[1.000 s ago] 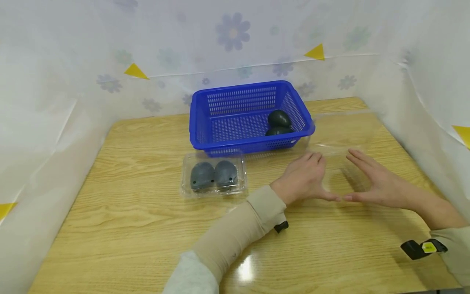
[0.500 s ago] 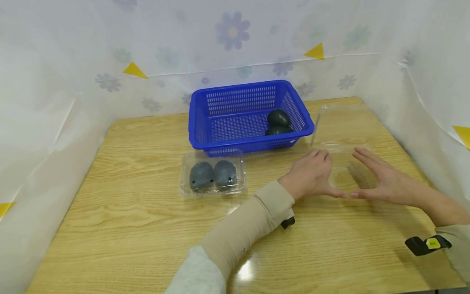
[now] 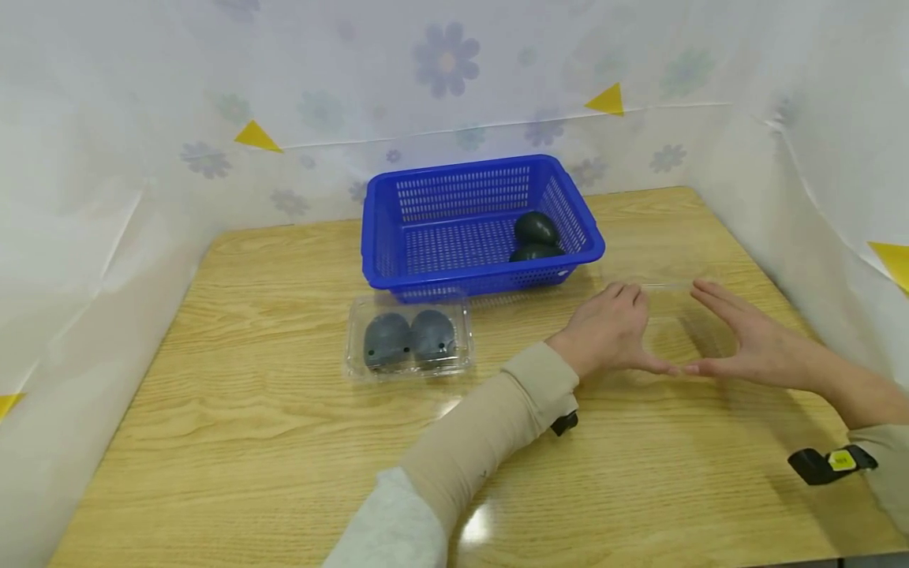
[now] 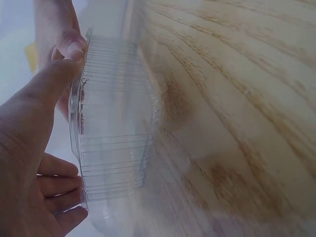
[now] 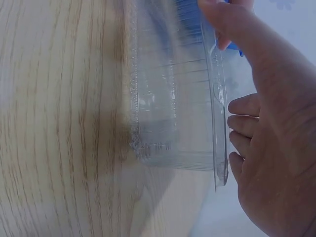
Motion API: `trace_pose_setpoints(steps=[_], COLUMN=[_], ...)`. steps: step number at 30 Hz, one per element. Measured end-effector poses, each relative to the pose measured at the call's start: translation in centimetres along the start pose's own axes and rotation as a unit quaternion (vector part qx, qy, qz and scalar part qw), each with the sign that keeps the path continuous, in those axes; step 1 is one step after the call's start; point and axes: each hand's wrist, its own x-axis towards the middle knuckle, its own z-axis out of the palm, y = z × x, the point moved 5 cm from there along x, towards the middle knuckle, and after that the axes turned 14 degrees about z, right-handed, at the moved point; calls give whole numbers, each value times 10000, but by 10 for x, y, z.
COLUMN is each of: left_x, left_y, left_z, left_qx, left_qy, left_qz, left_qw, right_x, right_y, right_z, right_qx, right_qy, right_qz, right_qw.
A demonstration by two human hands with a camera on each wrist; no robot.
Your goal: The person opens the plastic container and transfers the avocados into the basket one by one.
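A clear plastic clamshell box [image 4: 116, 113] stands between my hands at the right of the table. My left hand [image 3: 611, 327] touches its left side, and my right hand [image 3: 756, 339] its right side. Both hands have fairly straight fingers stretched along the rim, with the thumbs meeting at the near edge. The ribbed walls [image 5: 185, 84] show in both wrist views; inside I see no fruit. Its lid is very faint in the head view. To the left, another clear clamshell box [image 3: 461, 347] is closed over two dark, avocado-like fruits [image 3: 387, 339].
A blue slotted basket [image 3: 454, 282] stands at the back middle, with two dark green avocado-like fruits [image 3: 536, 229] in its right end. The wooden table [image 3: 248, 442] is bounded by pale flowered sheeting [image 3: 341, 71] at the back and sides.
Both hands have shifted slightly right and away from me, along with the clear box. The lid, seen raised behind the hands earlier, is now barely visible. Basket and closed box stay put.
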Motion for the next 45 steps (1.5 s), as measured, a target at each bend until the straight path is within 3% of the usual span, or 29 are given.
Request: trace_pose_setpoints(steps=[6,9,13,15,20,25,32,38,45], left_x=[4,5,4,2,-7,-20,-44,-68,-98], left_y=[-2,-3,-5,-6,-8,-11,-22,-38,-53], left_z=[4,7,7,3,-11,-24,-41,-46,-55], left_qx=[-68,-632,-1502,-1661,-1759,-1747,-1644,-1559,-1109], left_qy=[-112,-156,-38,67,125,197,729,580,706], left_qz=[-17,-111,-254,-228,-119,1,180,-44,-307], left_qw=[9999,9978,9883,9858,9843,9844,9835,9861,9908], right_x=[2,1,-1,-1,-1,-2,-4,-5,-4], right_y=[3,5,7,6,0,-16,-41,-62,-91], right_z=[-4,-5,-6,-8,-15,-25,-34,-37,-33], right_qx=[-165,-225,-248,-230,-59,21,-141,-226,-137], right_qy=[73,117,199,216,198,422,796,1021,898], right_qz=[56,58,31,39,149,-36,-297,-654,-867], right_qw=[9998,9997,9995,9995,9997,9991,9963,9924,9921])
